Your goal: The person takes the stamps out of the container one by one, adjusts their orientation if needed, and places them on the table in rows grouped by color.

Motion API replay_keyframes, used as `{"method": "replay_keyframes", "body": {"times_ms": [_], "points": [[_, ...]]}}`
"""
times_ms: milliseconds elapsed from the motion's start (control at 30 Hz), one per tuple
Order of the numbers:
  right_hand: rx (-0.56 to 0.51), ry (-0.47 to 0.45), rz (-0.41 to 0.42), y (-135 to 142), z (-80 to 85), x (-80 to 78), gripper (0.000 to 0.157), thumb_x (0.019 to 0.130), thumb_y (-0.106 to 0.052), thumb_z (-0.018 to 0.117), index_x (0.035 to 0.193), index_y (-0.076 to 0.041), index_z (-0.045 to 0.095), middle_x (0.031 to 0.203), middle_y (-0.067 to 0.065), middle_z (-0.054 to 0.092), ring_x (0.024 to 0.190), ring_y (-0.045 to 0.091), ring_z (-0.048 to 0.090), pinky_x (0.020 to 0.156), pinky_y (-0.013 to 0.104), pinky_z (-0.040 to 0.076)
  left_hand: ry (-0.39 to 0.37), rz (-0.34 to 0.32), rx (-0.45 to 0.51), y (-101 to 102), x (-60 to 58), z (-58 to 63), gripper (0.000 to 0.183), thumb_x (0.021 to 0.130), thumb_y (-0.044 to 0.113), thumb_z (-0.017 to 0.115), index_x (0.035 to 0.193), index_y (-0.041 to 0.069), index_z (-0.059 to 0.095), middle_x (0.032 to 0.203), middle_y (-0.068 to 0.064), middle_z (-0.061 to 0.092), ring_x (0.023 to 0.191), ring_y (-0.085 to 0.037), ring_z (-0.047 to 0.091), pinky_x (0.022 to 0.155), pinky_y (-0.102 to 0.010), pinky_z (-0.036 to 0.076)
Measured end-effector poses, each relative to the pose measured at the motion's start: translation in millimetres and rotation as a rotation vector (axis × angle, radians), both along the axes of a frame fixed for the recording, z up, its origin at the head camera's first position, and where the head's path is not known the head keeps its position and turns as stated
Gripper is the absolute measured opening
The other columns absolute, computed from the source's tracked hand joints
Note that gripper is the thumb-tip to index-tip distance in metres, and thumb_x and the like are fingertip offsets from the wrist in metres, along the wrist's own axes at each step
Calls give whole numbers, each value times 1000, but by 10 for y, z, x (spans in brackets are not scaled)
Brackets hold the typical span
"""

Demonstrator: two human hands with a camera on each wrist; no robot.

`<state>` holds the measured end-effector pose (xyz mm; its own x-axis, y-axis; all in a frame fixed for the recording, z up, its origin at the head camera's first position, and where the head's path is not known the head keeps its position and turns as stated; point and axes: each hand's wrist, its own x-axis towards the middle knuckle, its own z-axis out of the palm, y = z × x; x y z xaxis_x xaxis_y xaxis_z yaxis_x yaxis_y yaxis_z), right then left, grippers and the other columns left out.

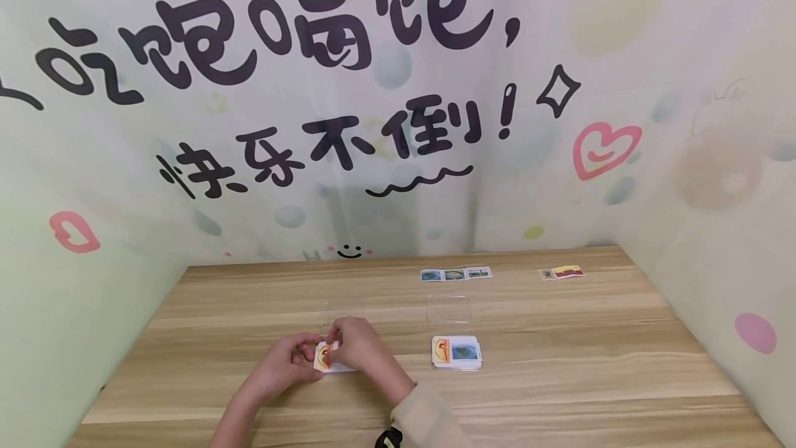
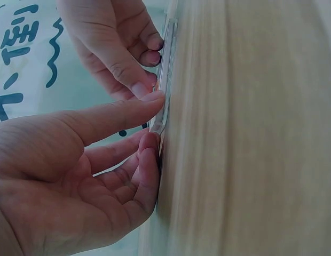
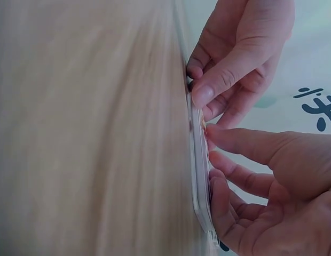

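Observation:
On the table lies a white card block [image 1: 343, 368] with a clear plastic edge [image 2: 166, 74], an orange-and-yellow stamp [image 1: 323, 357] at its left end. My left hand [image 1: 287, 366] grips the block's left end, thumb on the top edge and fingertips along the side. Over the middle and right of the block, my right hand [image 1: 361, 346] pinches the stamp at its right edge between thumb and index finger, the other fingers curled beside the block. In the right wrist view both hands' fingertips meet around the block [image 3: 200, 176]. My right hand hides much of its top.
A second white block [image 1: 457, 363] to the right bears an orange stamp and a blue one. Clear plastic covers [image 1: 449, 308] lie behind the blocks. Farther back are a strip of three stamps [image 1: 455, 274] and two more stamps [image 1: 562, 272]. A printed curtain [image 1: 398, 213] borders the table.

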<state>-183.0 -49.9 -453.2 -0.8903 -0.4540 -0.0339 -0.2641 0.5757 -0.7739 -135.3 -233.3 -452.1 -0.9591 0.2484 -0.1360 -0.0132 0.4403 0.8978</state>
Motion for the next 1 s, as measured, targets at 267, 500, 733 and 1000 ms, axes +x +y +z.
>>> {"method": "replay_keyframes", "body": {"times_ms": [267,500,733,1000], "points": [[0,-8,-14,-11,14,24,22,81,0,88,84,-5,67,73,-2,52,62,10,44,54,20,36,1,1,5,0,-8,-9,60,81,-4,83,134,-17,57,97,-10,55,72,-15,48,64,-23,42],[-23,-26,-25,-8,7,21,27,78,2,89,83,-6,64,70,-2,51,61,10,44,54,21,35,9,-1,6,1,-13,-15,59,81,-4,82,133,-17,58,97,-10,56,73,-15,49,64,-24,42],[-90,-11,-27,21,-15,10,32,73,8,87,78,-8,60,63,-5,47,58,8,42,52,20,34,12,3,-8,12,-17,-10,58,80,-4,83,132,-16,59,96,-10,56,73,-16,49,64,-24,43],[-114,2,-42,32,-7,-6,29,71,11,85,81,-6,64,65,-6,51,59,5,45,54,18,36,6,11,-8,7,-16,-14,59,80,-4,82,132,-16,59,96,-10,56,75,-18,49,65,-24,44]]}}
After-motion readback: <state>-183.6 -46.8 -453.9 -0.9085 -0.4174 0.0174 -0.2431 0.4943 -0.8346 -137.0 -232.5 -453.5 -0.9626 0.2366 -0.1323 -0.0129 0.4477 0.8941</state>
